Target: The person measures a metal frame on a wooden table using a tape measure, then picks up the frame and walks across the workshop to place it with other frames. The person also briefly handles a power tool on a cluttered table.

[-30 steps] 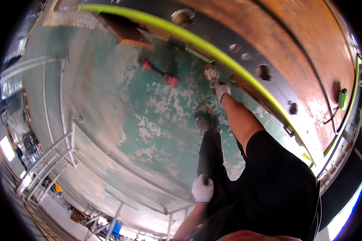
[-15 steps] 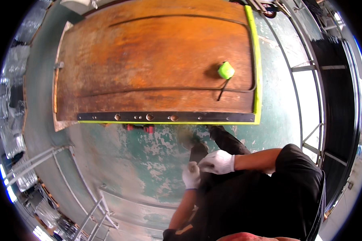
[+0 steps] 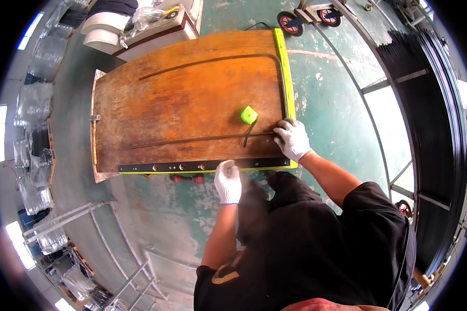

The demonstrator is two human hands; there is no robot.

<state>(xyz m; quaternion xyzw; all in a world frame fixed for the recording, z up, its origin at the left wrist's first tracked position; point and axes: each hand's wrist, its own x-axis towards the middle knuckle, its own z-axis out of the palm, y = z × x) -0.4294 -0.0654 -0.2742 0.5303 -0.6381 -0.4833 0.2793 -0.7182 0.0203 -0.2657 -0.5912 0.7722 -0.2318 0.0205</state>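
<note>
Wooden tabletop has left hand and right hand at its edges.

The white-gloved right hand rests on the brown wooden tabletop at four o'clock; the white-gloved left hand is at five, by the flat black holed strip; a boxy lime-green tool lies at three.

no lettering or numbers readable from where I stand, a tan mark on the black shirt not legible as text, the small lime-green case on the bench showing nothing readable
</note>
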